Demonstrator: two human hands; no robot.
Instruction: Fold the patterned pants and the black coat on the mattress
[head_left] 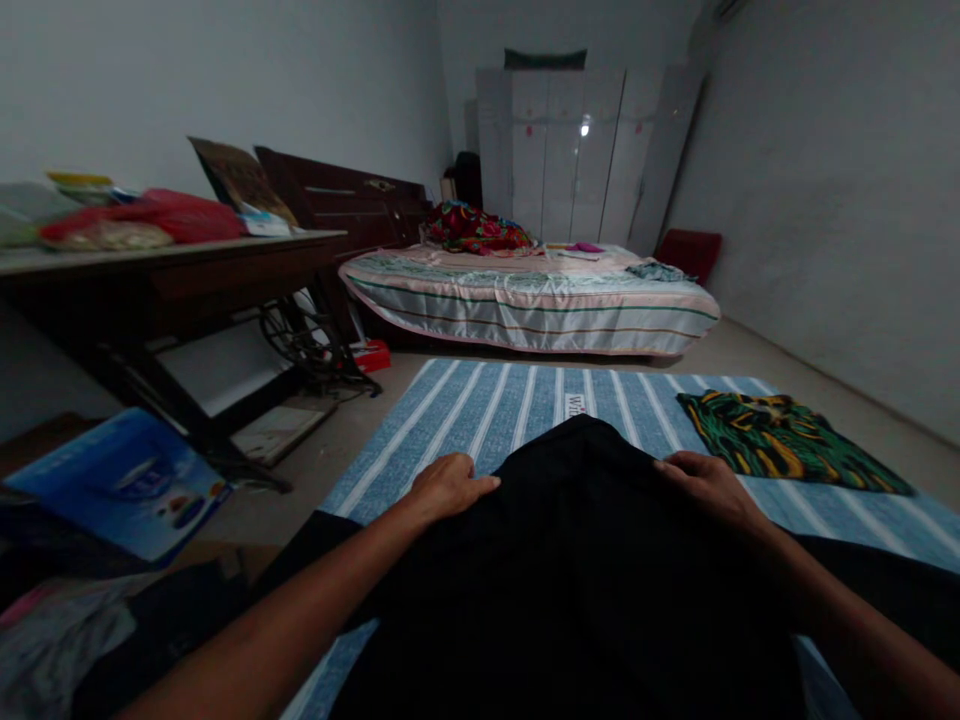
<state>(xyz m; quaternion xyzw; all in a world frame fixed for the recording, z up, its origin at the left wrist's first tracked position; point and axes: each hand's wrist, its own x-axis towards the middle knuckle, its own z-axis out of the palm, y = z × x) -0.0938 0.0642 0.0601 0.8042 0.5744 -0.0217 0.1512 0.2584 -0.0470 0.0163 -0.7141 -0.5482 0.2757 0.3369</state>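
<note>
A black long-sleeved garment (585, 560) lies across a blue-and-white striped mat (480, 400), its upper edge raised into a peak in the middle. What look like its sleeves stretch out to the left and right beyond my forearms. My left hand (450, 485) pinches the fabric on the left slope of the peak, thumb pointing inward. On the opposite slope my right hand (705, 485) grips the cloth between thumb and fingers. The garment's lower part runs out of the bottom of the view. Past my right hand lies a folded green, black and yellow patterned cloth (787, 440).
Beyond the mat stands a bed (525, 310) with a striped satin cover. To the left is a treadle sewing table (247, 250) with bags on top. Below it are a blue box (127, 485) and heaped clothes (75, 640). A white wardrobe (566, 160) stands at the back.
</note>
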